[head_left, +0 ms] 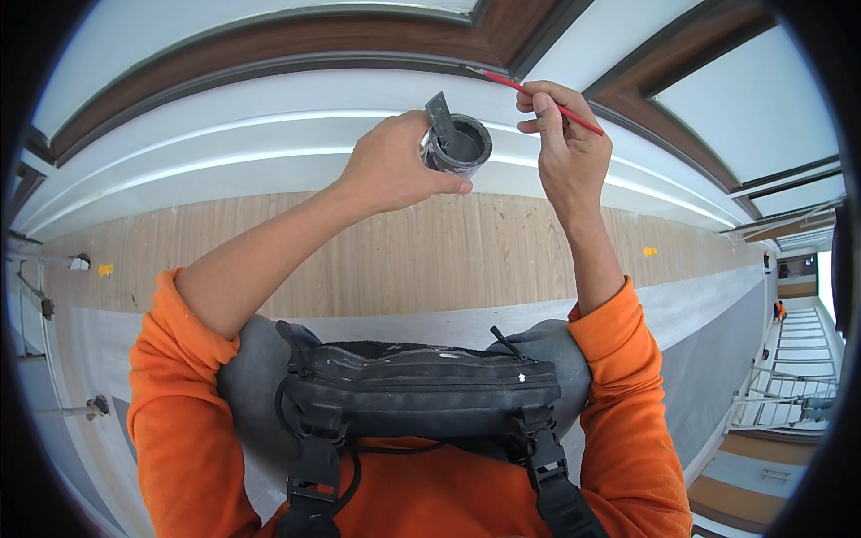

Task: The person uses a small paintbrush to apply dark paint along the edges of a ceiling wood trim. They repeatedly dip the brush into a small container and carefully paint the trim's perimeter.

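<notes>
My left hand (392,164) is wrapped round a small open can (466,154) of dark grey paint. A flat grey stick or blade (440,115) stands tilted in the can, its upper end above the rim. Between the thumb and fingers of my right hand (571,148) is a thin paintbrush (544,102) with a red handle. The brush's tip is at the dark grey edge strip (395,61) of a brown wood frame (359,36) on the wall; whether it touches cannot be made out.
White wall mouldings (269,152) run below the frame. Wood-look planks (395,260) cover the floor along the wall, with a grey strip nearer me. A black bag (421,386) lies across my lap. Scaffold or ladder frames (798,359) stand at the far right, metal stands (45,305) at the left.
</notes>
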The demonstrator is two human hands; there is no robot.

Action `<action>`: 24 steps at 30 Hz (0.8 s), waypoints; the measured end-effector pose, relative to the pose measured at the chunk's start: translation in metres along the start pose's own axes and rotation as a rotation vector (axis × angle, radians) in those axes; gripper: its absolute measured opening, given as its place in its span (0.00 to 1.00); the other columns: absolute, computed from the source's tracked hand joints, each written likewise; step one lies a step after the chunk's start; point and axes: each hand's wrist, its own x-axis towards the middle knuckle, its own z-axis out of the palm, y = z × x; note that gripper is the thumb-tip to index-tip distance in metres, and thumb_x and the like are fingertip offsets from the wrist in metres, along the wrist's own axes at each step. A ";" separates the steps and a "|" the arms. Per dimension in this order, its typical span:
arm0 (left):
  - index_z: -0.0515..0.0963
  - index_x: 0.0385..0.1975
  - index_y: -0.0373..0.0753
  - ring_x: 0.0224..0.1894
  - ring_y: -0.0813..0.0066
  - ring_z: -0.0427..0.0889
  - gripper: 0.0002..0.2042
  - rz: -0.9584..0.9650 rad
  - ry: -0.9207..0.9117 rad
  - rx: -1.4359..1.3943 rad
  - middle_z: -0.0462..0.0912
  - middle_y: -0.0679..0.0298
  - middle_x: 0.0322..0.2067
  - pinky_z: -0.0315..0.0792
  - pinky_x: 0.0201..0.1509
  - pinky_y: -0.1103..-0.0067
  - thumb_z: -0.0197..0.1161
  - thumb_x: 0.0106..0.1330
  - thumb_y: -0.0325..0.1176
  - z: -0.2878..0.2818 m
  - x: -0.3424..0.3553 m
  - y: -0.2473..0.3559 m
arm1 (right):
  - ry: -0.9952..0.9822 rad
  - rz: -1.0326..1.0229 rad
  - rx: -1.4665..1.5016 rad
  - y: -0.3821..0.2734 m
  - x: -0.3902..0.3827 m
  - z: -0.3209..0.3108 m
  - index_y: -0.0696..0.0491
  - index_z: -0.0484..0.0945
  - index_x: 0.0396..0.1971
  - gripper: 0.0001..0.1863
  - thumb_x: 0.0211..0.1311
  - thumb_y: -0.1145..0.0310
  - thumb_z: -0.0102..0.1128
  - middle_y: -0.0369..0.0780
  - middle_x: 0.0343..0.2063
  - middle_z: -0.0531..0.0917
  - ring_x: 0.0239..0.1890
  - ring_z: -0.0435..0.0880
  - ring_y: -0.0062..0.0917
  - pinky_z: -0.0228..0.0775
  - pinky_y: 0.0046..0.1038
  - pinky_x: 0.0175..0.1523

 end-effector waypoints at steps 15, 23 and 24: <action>0.85 0.49 0.36 0.51 0.53 0.88 0.33 -0.002 -0.012 0.021 0.90 0.51 0.46 0.80 0.58 0.64 0.84 0.47 0.53 -0.003 -0.002 0.006 | 0.181 -0.012 -0.387 0.017 -0.001 -0.034 0.55 0.88 0.43 0.10 0.79 0.67 0.61 0.39 0.35 0.92 0.39 0.92 0.23 0.83 0.24 0.42; 0.85 0.49 0.34 0.51 0.53 0.88 0.34 0.023 -0.023 0.022 0.89 0.50 0.46 0.80 0.58 0.64 0.84 0.48 0.53 -0.002 -0.002 0.003 | 0.154 -0.056 -0.316 0.020 -0.002 -0.030 0.55 0.88 0.43 0.08 0.77 0.67 0.63 0.39 0.35 0.92 0.38 0.92 0.23 0.84 0.25 0.43; 0.85 0.49 0.34 0.51 0.53 0.88 0.33 0.021 -0.020 0.031 0.89 0.50 0.46 0.80 0.58 0.64 0.84 0.48 0.53 -0.002 -0.002 0.003 | 0.173 -0.088 -0.333 0.020 -0.001 -0.033 0.55 0.88 0.43 0.08 0.77 0.67 0.63 0.39 0.36 0.92 0.38 0.92 0.23 0.85 0.25 0.43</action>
